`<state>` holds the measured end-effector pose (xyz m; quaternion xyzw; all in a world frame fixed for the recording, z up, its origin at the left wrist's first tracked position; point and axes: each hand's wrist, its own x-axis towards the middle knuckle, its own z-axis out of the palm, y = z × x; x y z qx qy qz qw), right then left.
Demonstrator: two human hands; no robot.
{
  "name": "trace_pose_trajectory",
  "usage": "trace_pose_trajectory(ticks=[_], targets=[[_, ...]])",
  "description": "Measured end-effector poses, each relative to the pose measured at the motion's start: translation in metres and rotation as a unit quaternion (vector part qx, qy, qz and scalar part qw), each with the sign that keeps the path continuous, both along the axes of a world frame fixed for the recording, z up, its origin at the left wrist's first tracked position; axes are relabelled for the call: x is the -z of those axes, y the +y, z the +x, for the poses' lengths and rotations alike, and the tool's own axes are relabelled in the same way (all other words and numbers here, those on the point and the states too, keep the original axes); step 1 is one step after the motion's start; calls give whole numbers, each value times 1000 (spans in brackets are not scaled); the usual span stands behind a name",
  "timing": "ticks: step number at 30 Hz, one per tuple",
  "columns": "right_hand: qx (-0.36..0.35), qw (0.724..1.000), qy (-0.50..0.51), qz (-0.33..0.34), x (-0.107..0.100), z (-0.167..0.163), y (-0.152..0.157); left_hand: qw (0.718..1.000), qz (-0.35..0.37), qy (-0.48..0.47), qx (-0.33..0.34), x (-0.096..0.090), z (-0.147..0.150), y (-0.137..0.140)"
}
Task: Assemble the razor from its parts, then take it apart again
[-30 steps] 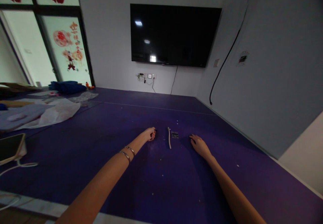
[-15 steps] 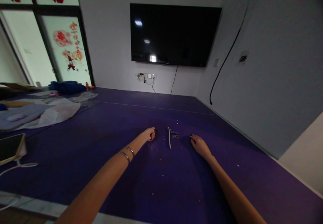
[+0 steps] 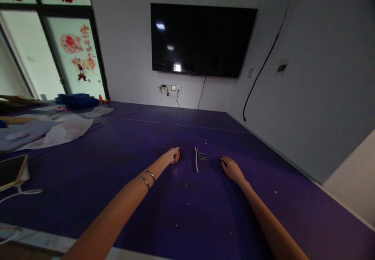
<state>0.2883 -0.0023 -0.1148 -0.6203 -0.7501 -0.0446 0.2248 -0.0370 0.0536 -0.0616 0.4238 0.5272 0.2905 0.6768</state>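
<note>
My left hand (image 3: pixel 174 155), two bracelets at its wrist, is closed in a fist low over the purple surface (image 3: pixel 164 213). A small dark bit shows at its fingers; what it is I cannot make out. To its right lies a thin, slightly bent whitish stick (image 3: pixel 196 161) with a darker far end, perhaps a toothbrush. Just beside that stick is a small flat dark piece (image 3: pixel 203 156) with lighter marks. Farther right, my right hand (image 3: pixel 231 167) rests palm down with its fingers stretched out, holding nothing, apart from both things.
A phone-like device (image 3: pixel 13 170) with a white cable (image 3: pixel 32 192) is at the left edge. Behind it lie crumpled white sheeting (image 3: pixel 70 129) and a blue cloth bundle (image 3: pixel 76 101). A black cable (image 3: pixel 265 62) hangs along the right wall. White specks dot the surface.
Both hands keep their places and poses. The stick and the flat dark piece lie as before; only the view has shifted very slightly.
</note>
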Motion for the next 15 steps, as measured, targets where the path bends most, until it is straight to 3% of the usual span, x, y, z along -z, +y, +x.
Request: trace_pose_trajectory(ticks=[6, 15], targets=[[1, 1000, -2, 0, -3, -2, -3, 990, 113, 55, -69, -8, 8, -11], [3, 1000, -1, -3, -10, -7, -8, 956, 287, 43, -49, -6, 28, -16]])
